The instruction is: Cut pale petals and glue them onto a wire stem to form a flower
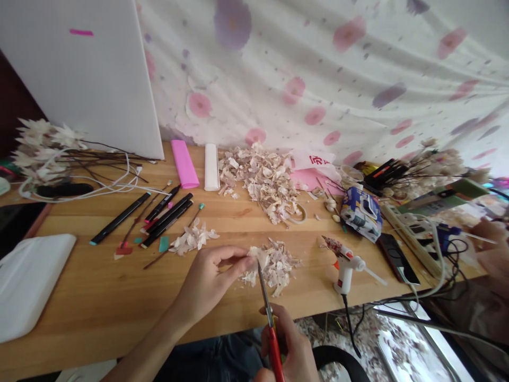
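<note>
My left hand (212, 278) pinches a small pale husk piece (260, 256) between thumb and fingers, just above the wooden table (99, 297). My right hand (290, 347), low at the table's front edge, grips red-handled scissors (268, 313) whose blades point up and touch the husk piece. A small pile of husk scraps (278, 265) lies right behind the blades. A finished husk flower (193, 239) lies to the left of my left hand.
A big husk pile (264, 180) sits further back, black markers (159, 212) to the left, a white glue gun (345, 262) and a phone (397, 260) to the right. A power strip (413, 233), cables, dried flower stems (51, 148) and a white board (79, 74) ring the table. Another person's hand (491, 236) shows at far right.
</note>
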Demonstrator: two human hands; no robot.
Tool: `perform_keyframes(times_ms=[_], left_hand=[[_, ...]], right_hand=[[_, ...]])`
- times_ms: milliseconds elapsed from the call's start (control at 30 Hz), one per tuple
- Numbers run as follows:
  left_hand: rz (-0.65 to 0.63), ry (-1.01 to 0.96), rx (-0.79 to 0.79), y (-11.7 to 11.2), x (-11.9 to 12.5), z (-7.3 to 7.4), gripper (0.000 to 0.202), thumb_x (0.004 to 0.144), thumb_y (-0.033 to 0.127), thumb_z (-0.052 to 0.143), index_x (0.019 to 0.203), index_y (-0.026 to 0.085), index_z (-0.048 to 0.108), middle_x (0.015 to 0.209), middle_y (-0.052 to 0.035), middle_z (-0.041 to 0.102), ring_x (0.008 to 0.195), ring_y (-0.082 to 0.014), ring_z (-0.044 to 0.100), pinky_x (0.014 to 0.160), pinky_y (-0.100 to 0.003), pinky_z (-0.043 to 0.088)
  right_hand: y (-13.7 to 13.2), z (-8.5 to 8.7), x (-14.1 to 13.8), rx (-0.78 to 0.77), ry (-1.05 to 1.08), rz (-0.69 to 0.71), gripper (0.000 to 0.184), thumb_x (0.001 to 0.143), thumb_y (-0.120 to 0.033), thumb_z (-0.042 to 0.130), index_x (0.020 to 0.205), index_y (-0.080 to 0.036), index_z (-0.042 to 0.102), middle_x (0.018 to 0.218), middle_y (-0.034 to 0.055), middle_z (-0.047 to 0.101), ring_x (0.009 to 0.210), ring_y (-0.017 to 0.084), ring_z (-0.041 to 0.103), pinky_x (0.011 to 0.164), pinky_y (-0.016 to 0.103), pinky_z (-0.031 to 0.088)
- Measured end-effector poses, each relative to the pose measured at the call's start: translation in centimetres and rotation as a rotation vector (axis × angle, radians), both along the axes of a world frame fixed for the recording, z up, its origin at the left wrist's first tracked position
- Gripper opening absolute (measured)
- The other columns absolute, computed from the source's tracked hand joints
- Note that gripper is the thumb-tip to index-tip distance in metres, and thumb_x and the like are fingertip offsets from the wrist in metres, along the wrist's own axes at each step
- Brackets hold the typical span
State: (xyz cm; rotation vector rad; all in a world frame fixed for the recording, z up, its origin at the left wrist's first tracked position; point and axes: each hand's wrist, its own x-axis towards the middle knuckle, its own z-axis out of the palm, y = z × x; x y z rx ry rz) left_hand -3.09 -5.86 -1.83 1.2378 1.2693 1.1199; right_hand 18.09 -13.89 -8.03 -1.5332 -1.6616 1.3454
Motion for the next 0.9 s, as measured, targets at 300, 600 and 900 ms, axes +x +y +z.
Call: perform_keyframes(times_ms=[300,600,900], left_hand=[[-0.074,-0.045,-0.038,0.3,0.1,0.0,0.018,0.088,0.037,0.071,0.087,0.020,0.077,0.087,-0.0023,0.081,0.083,-0.0190,0.075,0.075,-0.025,0.058],[-0.035,0.018,0.005,0.2,0.3,-0.6,0.018,0.086,0.039,0.073,0.085,0.021,0.076,0.087,-0.0021,0.080,0.083,-0.0194,0.074,0.076,-0.026,0.056],[-0.192,0.018,-0.072,0.8,-0.2,-0.3,0.024,0.090,0.042,0.067,0.088,0.018,0.073,0.084,-0.0029,0.076,0.082,-0.0184,0.071,0.077,-0.027,0.055]], right_hand=[[0.2,0.8,-0.2,0.004,-0.015,-0.004,0.110,0.049,-0.104,0.050,0.120,-0.020,0.057,0.059,-0.0095,0.037,0.056,0.013,0.029,0.052,0.026,0.022],[0.0,0.5,-0.8,0.098,-0.009,-0.077,0.093,0.056,-0.097,0.059,0.111,-0.022,0.061,0.054,-0.0100,0.036,0.051,0.012,0.027,0.046,0.024,0.023],[0.5,1.7,-0.8,0.062,-0.025,-0.036,0.094,0.059,-0.093,0.063,0.119,-0.021,0.060,0.060,-0.0074,0.048,0.055,0.013,0.038,0.049,0.022,0.034]])
